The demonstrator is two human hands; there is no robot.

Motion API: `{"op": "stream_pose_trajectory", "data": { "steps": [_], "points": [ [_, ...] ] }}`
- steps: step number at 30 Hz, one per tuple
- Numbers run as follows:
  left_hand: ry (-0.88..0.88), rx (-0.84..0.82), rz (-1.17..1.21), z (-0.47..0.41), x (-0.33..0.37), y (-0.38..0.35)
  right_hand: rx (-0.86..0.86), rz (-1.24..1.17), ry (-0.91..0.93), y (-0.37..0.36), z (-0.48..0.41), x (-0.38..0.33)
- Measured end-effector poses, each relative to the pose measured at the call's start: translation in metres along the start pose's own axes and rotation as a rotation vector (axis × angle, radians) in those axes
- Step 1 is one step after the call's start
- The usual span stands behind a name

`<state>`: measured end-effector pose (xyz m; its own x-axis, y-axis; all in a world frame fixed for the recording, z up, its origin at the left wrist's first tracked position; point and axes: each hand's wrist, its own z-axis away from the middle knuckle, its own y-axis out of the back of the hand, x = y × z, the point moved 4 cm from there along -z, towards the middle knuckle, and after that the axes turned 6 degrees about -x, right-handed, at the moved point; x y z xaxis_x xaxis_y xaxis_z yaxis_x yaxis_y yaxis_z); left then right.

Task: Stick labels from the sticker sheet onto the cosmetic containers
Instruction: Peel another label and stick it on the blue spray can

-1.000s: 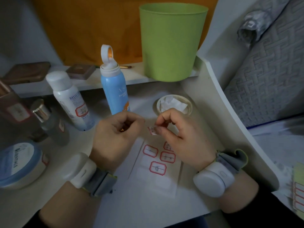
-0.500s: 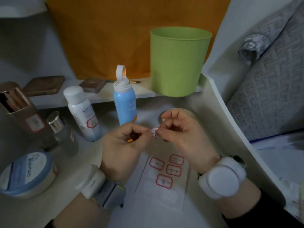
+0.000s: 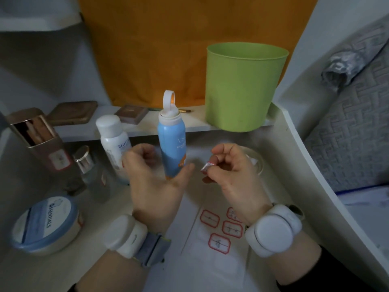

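My right hand (image 3: 233, 175) pinches a small red-bordered label (image 3: 207, 167) between thumb and forefinger, just right of the blue spray bottle (image 3: 172, 144). My left hand (image 3: 153, 182) is open, palm turned up, right in front of that bottle, holding nothing. The sticker sheet (image 3: 216, 234) lies flat on the desk under my wrists with several red-framed labels left on it. A white bottle (image 3: 114, 144), a tan makeup box (image 3: 42, 142) and a round blue-lidded jar (image 3: 45, 224) each carry a red-framed label.
A small glass bottle with a gold cap (image 3: 90, 171) stands left of my left hand. A green bucket (image 3: 242, 89) sits on the back shelf beside two brown compacts (image 3: 73, 112). A shallow dish (image 3: 255, 163) lies behind my right hand. The desk's raised curved edge (image 3: 315, 175) runs along the right.
My hands have come apart: the left let go of the label and opened toward the blue bottle, while the right keeps the label. The view has tilted upward.
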<state>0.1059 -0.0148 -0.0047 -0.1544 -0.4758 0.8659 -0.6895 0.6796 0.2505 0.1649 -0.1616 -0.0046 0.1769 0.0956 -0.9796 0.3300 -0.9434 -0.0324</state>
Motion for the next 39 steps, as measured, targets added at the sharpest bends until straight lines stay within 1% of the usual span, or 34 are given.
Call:
{"op": "stream_pose_trajectory", "data": {
  "steps": [4, 6, 11, 15, 19, 23, 26, 29, 36, 39],
  "points": [
    [0.05, -0.15, 0.071, -0.004, -0.002, -0.02, -0.003, 0.053, 0.031, 0.0, 0.001, 0.001],
    [0.077, -0.173, 0.065, -0.006, -0.006, -0.023, 0.01, 0.088, 0.045, 0.0, 0.003, 0.001],
    [0.082, -0.174, 0.07, -0.005, -0.003, -0.023, 0.012, 0.07, 0.108, -0.002, 0.005, -0.004],
    [0.147, -0.167, 0.179, -0.001, -0.003, -0.022, 0.022, -0.031, 0.147, -0.002, 0.005, -0.01],
    [0.208, -0.167, 0.255, 0.0, -0.004, -0.02, -0.014, -0.128, 0.135, -0.004, 0.004, -0.018],
    [0.275, -0.126, 0.351, 0.001, -0.002, -0.017, -0.036, -0.097, 0.131, -0.01, 0.003, -0.029],
    [0.299, -0.158, 0.408, 0.002, 0.0, -0.017, -0.089, -0.089, 0.124, -0.018, 0.0, -0.035],
    [0.316, -0.153, 0.423, 0.002, 0.0, -0.015, -0.126, -0.102, 0.122, -0.025, -0.001, -0.038],
    [0.378, -0.118, 0.454, 0.0, -0.01, -0.019, -0.109, -0.01, 0.158, -0.027, 0.001, -0.036],
    [0.386, -0.122, 0.43, 0.002, -0.01, -0.021, -0.121, -0.004, 0.171, -0.024, 0.001, -0.037]
  ]
}}
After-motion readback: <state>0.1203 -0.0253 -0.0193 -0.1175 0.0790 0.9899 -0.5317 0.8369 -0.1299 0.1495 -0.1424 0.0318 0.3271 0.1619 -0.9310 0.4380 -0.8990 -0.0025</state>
